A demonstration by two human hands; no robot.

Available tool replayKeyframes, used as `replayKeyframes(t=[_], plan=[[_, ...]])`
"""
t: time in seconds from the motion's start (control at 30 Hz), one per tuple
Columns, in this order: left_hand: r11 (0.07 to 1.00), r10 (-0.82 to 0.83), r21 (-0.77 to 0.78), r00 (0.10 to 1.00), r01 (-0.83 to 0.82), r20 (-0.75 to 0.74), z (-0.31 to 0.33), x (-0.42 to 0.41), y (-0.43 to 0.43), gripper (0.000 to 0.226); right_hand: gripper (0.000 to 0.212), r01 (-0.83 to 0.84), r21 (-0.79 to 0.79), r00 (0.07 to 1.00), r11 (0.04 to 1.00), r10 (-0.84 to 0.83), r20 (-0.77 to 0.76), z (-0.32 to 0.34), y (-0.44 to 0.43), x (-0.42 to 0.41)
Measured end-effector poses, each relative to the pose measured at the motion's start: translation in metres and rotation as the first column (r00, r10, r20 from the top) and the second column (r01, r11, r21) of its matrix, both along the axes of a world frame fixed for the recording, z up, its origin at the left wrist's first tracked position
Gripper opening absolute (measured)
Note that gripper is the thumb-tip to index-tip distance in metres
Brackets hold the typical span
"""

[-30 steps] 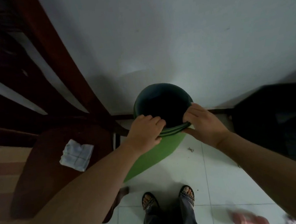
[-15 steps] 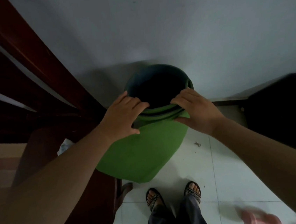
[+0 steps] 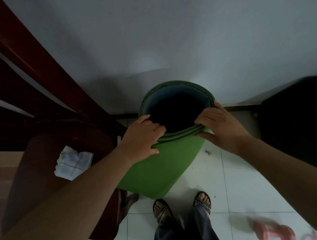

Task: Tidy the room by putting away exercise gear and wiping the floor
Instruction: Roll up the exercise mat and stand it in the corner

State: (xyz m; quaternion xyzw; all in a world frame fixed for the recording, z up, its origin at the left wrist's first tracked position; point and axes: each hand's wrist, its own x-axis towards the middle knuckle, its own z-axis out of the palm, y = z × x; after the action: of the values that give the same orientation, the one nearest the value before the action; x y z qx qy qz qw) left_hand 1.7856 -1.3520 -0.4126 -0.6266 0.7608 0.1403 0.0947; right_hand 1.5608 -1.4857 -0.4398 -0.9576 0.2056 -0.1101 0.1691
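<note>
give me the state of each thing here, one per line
mat: rolled loosely, upright by the wall, held at its top rim
left hand: gripping the rim
right hand: gripping the rim
cloth: crumpled on the chair
dumbbell: lying on the floor, blurred

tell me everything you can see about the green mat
The green mat is rolled into a loose, wide tube standing on end on the white tile floor, close to the wall. It looks like soft foam, bright green outside and darker along the layered top edge, with a dark hollow middle. The left hand and right hand both grip its near top rim, fingers curled inside. A dark wooden chair sits to its left.
</note>
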Motion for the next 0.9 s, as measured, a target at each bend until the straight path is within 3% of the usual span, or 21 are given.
replayKeyframes(t=[0.13, 0.23, 0.43, 0.67, 0.9], plan=[[0.999, 0.029, 0.02, 0.999, -0.03, 0.019, 0.001, -0.004, 0.001, 0.036, 0.03, 0.014, 0.022, 1.0, 1.0, -0.014, -0.005, 0.005, 0.006, 0.0], [0.992, 0.012, -0.124, 1.0, -0.014, -0.019, 0.005, -0.002, -0.01, 0.032, 0.028, 0.066, 0.025, 0.998, 0.997, -0.067, 0.016, 0.015, 0.005, -0.006], [0.93, -0.201, -0.313, 0.98, 0.19, -0.002, 0.02, 0.006, -0.039, 0.038, 0.028, 0.145, -0.054, 0.988, 0.988, -0.142, 0.054, 0.032, 0.017, -0.018], [0.95, -0.139, -0.282, 0.99, 0.136, 0.011, 0.011, 0.029, -0.036, 0.041, 0.027, 0.174, 0.009, 0.98, 0.985, -0.174, 0.095, 0.022, 0.028, 0.01], [0.918, -0.168, -0.361, 0.986, 0.162, 0.017, 0.039, 0.061, -0.055, 0.035, 0.025, 0.262, 0.043, 0.951, 0.964, -0.266, 0.157, 0.039, 0.032, 0.041]])
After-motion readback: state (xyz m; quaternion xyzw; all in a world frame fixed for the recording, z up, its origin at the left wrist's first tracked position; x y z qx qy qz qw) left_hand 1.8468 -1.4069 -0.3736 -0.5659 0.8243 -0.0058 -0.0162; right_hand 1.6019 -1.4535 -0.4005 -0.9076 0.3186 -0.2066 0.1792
